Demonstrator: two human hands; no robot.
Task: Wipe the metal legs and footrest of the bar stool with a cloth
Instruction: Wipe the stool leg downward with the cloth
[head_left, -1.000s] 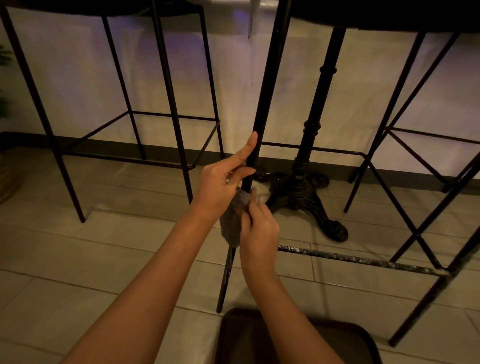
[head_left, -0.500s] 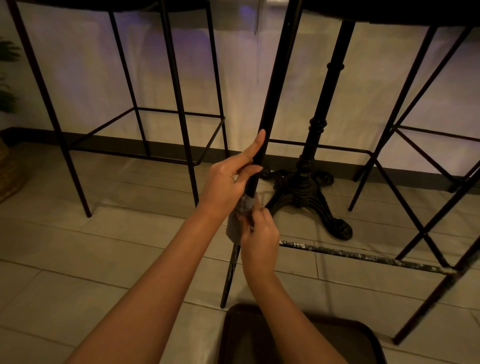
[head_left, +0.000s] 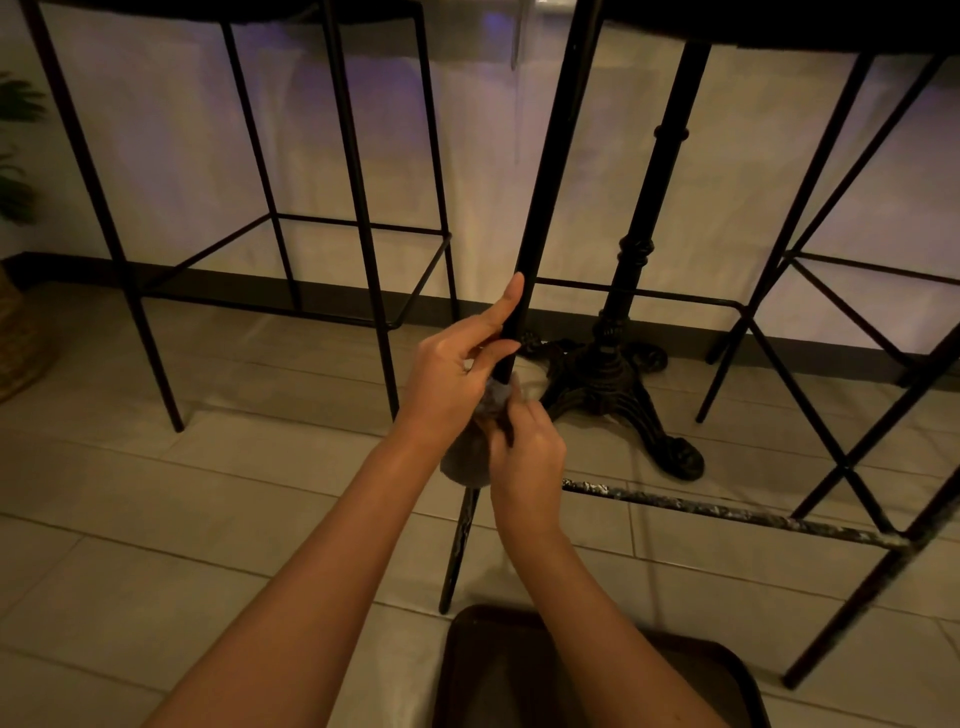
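The near bar stool's black metal front leg (head_left: 550, 171) slants down the middle of the view to the floor. My left hand (head_left: 457, 374) holds this leg, index finger lying straight up along it and the other fingers curled round it. Just below, my right hand (head_left: 527, 457) pinches a small grey cloth (head_left: 467, 460) wrapped against the leg. The stool's scuffed, paint-flecked footrest bar (head_left: 727, 512) runs to the right from the leg, low over the floor, to the right front leg (head_left: 862, 597).
A second black bar stool (head_left: 358, 208) stands at the left, a third (head_left: 810, 291) at the right. A cast-iron table pedestal (head_left: 618, 374) stands behind the held leg. A dark tray (head_left: 467, 675) lies on the tiled floor at the bottom edge. A plant basket (head_left: 15, 338) is far left.
Both hands stay on the leg. My right hand has bunched the cloth tighter against the leg, and the view has shifted slightly.
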